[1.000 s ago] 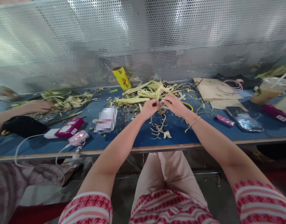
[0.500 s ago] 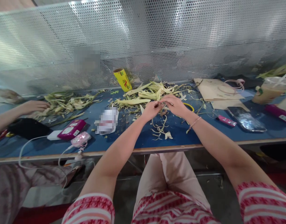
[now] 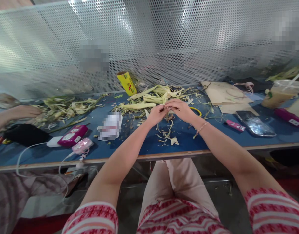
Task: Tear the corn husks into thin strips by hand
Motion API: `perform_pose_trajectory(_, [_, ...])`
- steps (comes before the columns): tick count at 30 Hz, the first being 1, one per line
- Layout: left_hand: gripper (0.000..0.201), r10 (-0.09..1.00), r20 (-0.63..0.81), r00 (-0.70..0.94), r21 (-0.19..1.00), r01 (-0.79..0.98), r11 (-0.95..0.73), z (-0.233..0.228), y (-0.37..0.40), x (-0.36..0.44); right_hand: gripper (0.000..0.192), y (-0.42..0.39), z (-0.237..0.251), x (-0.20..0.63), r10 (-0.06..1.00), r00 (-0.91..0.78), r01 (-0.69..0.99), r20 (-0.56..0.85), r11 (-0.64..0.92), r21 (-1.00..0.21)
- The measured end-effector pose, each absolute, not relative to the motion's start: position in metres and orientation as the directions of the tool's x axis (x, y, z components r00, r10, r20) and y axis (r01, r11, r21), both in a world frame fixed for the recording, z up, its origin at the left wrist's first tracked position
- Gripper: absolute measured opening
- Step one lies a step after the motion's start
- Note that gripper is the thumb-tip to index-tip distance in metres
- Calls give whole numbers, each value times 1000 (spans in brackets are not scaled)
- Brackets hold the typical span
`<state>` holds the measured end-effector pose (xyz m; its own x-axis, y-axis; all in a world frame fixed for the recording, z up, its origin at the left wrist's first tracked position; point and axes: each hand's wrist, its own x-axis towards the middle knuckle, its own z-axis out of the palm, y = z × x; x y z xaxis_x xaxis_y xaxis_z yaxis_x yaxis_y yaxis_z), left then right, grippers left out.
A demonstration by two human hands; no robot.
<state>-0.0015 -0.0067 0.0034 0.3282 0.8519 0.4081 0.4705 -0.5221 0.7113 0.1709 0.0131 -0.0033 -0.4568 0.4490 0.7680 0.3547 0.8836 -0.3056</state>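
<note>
Over the near edge of a heap of pale green, husk-like leaves [image 3: 151,98], my left hand [image 3: 157,113] and my right hand [image 3: 180,109] meet fingertip to fingertip. Both are closed in a pinch. Whatever lies between the fingers is too small and too hidden to make out. Below them on the blue tabletop [image 3: 154,143] are thin root-like strands [image 3: 167,131] and a small pale scrap [image 3: 174,140]. A yellow ring [image 3: 197,111] lies just right of my right hand, partly behind it.
A yellow tube [image 3: 127,84] leans by the perforated metal screen [image 3: 149,42]. Left are a co-worker's hand [image 3: 28,111], another leaf pile [image 3: 66,109] and a purple power bank [image 3: 73,135]. Right are brown paper [image 3: 222,92], a phone [image 3: 255,123] and a drink cup [image 3: 277,94].
My hands stay together, with the fingers shifted slightly closer. The co-worker's hand at the left has drawn back leftward. The whole view has moved a little.
</note>
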Motion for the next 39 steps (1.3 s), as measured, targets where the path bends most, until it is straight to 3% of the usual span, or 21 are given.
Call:
perform_pose_trajectory(11, [29,859,381,340,789,364,-495,5,-9,0,28,4,1,171,533,-441,397,722,837,-376])
perform_pose_trajectory(15, [37,875,357,326,838,303,-455,5,-10,2,21,3,2,170,577,-407,387,708,811,-438])
perform_pose_trajectory(22, [37,856,399,329,799,334,-500,2,-8,3,18,0,3,165,698,-312,336,645,716,-612])
perform_pose_trajectory(31, [29,914,363,180,863,304,-403,5,-11,7,26,7,-5,161,759,-205,177,618,650,-739])
perform_pose_trajectory(39, [21,942,330,57,911,244,-333,3,-12,12,13,1,-2,158,782,-196,227,592,623,-748])
